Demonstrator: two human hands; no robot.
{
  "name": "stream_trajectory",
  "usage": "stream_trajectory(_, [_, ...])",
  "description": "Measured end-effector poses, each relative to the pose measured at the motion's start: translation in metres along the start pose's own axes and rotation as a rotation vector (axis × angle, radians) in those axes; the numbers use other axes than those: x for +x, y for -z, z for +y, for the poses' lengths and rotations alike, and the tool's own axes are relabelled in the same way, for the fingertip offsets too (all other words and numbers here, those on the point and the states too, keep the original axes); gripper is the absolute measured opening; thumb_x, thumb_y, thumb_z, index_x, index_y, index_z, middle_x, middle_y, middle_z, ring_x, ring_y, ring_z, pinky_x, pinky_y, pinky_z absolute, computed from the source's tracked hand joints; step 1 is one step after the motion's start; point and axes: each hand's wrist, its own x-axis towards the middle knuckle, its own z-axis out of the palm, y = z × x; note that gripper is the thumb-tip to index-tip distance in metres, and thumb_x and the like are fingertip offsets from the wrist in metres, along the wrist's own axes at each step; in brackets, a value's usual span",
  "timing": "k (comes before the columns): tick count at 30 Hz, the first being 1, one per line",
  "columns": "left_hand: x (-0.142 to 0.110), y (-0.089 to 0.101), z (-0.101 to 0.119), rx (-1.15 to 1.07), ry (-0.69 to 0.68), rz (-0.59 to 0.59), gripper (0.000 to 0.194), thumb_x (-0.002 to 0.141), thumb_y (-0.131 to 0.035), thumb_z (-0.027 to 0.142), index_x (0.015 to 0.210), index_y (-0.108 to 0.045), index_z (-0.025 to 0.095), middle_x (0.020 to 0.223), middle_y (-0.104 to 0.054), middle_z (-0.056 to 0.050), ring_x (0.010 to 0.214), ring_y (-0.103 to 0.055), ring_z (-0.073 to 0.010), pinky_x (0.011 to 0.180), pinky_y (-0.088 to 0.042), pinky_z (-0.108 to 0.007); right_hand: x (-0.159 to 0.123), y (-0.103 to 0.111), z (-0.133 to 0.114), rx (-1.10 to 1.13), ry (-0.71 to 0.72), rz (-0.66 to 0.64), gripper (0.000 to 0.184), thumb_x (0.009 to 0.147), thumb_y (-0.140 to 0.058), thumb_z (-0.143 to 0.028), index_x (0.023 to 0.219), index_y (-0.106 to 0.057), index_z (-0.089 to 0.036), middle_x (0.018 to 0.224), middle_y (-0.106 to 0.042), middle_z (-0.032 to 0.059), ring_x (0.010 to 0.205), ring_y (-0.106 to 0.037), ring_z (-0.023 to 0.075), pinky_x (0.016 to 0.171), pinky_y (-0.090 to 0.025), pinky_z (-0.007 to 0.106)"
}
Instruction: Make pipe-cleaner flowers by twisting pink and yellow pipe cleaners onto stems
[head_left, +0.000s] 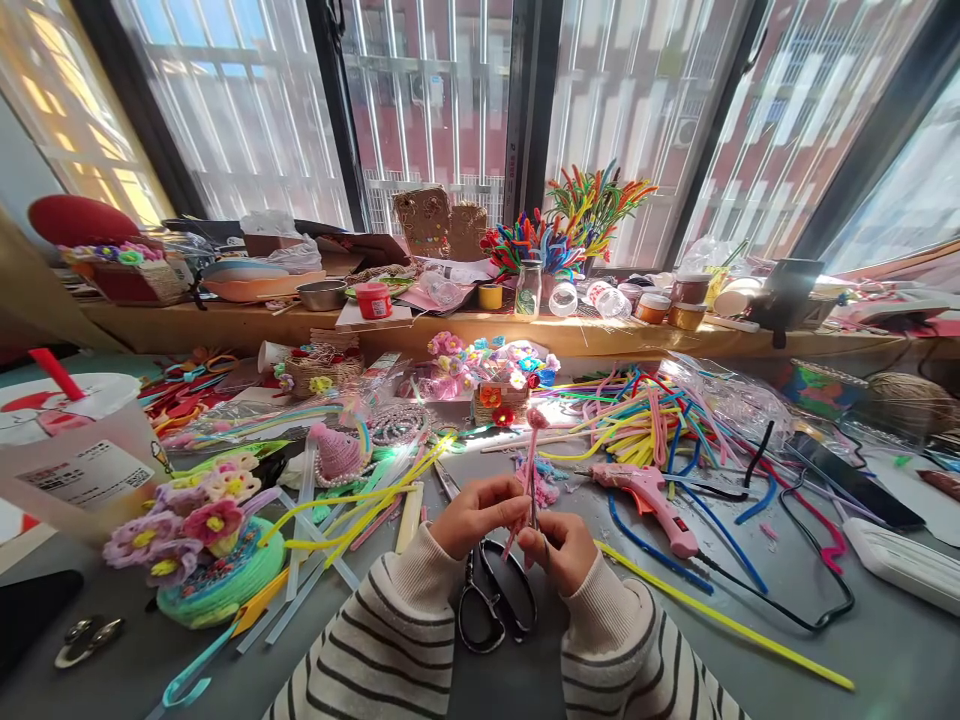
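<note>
Pink fuzzy flower (537, 420) stands nearly upright between the 2 hands, above the near middle of the grey table, its head clear of the fingers. The left hand (486, 515) pinches the stem between thumb and fingertips; the right hand (561, 548), fingers curled, pinches it lower down.

Scissors (496, 598) lie directly below, black handles towards the person, their middle hidden by the left hand. Just beyond the hands sits a pile of pink and blue fuzzy scraps (544, 487).

Right of the right hand, a pink glue gun (660, 500) lies among loose blue stems, with its black cable (817, 628) looping nearer. 1 long yellow stem (726, 616) runs diagonally from beside the right hand towards the near right.

On the left, more yellow stems (375, 497) reach over clear sticks, near a green pot (240, 590) of fuzzy flowers. Behind it stands a cup (90, 480) with 1 red straw.
</note>
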Motion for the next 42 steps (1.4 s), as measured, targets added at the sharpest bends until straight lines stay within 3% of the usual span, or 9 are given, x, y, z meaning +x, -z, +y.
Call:
stream_trajectory(4, [-0.001,-0.001,0.001,-0.031,0.023,-0.042,0.023,0.062,-0.058,0.033,0.054,-0.048,0.013,0.050,-0.046,0.003,0.050,-0.042,-0.0085,0.051,-0.032,-0.022,-0.001,0.007,-0.009,0.028,0.019,-0.035,0.058,0.063,-0.036,-0.065,0.044,-0.053,-0.013,0.039,-0.044,-0.0005,0.041,-0.037,0.0084,0.041,-0.029,0.020])
stream_trajectory(11, [-0.001,0.001,0.001,0.031,-0.034,-0.017,0.024,0.064,-0.055,0.031,0.049,-0.046,0.014,0.048,-0.044,0.003,0.049,-0.039,-0.0083,0.051,-0.031,-0.023,-0.003,0.008,-0.019,0.087,0.047,-0.173,0.060,0.063,-0.030,-0.069,0.045,-0.050,-0.015,0.045,-0.047,0.0004,0.046,-0.041,0.0101,0.042,-0.030,0.020])
stream_trajectory(17, [-0.001,0.003,-0.001,0.041,-0.047,-0.030,0.022,0.066,-0.052,0.027,0.050,-0.044,0.014,0.048,-0.042,0.003,0.048,-0.038,-0.0076,0.050,-0.030,-0.022,-0.002,0.005,-0.007,0.042,-0.035,-0.039,0.054,0.056,-0.042,-0.067,0.040,-0.042,-0.015,0.038,-0.035,-0.0034,0.040,-0.030,0.0072,0.039,-0.023,0.021])
stream_trajectory(23, [0.001,0.006,-0.006,0.022,-0.081,0.009,0.021,0.067,-0.051,0.027,0.053,-0.044,0.014,0.049,-0.042,0.004,0.047,-0.038,-0.0073,0.048,-0.029,-0.021,0.001,0.003,0.005,0.025,-0.061,0.003,0.052,0.054,-0.049,-0.063,0.037,-0.029,-0.018,0.034,-0.031,-0.0058,0.037,-0.026,0.0055,0.037,-0.020,0.020])
stream_trajectory(28, [-0.001,0.003,-0.001,0.011,-0.047,-0.016,0.021,0.065,-0.053,0.028,0.051,-0.045,0.014,0.048,-0.043,0.003,0.048,-0.038,-0.0077,0.049,-0.028,-0.022,-0.001,0.005,-0.009,0.102,0.000,-0.110,0.055,0.058,-0.037,-0.069,0.040,-0.041,-0.017,0.038,-0.040,-0.0018,0.040,-0.034,0.0079,0.038,-0.025,0.020])
stream_trajectory(31, [-0.001,0.001,0.000,0.001,-0.015,-0.039,0.021,0.062,-0.055,0.028,0.050,-0.045,0.015,0.047,-0.042,0.004,0.047,-0.036,-0.0076,0.049,-0.027,-0.022,-0.002,0.005,-0.008,0.123,0.001,-0.072,0.055,0.057,-0.038,-0.069,0.042,-0.043,-0.016,0.039,-0.041,-0.0017,0.040,-0.034,0.0082,0.039,-0.025,0.021])
stream_trajectory(35, [-0.001,0.002,-0.001,0.006,-0.019,-0.008,0.022,0.062,-0.054,0.030,0.050,-0.044,0.015,0.047,-0.042,0.004,0.046,-0.036,-0.0074,0.047,-0.026,-0.022,0.000,0.003,0.002,0.064,-0.050,0.020,0.052,0.054,-0.047,-0.064,0.037,-0.033,-0.017,0.034,-0.034,-0.0051,0.037,-0.026,0.0051,0.037,-0.020,0.020])
stream_trajectory(42, [-0.001,0.002,-0.001,0.004,-0.005,-0.067,0.022,0.063,-0.054,0.029,0.050,-0.045,0.015,0.047,-0.043,0.003,0.047,-0.038,-0.0078,0.048,-0.027,-0.022,-0.001,0.006,-0.012,0.186,0.002,-0.080,0.057,0.056,-0.037,-0.070,0.040,-0.042,-0.016,0.038,-0.038,-0.0028,0.039,-0.030,0.0067,0.038,-0.024,0.020])
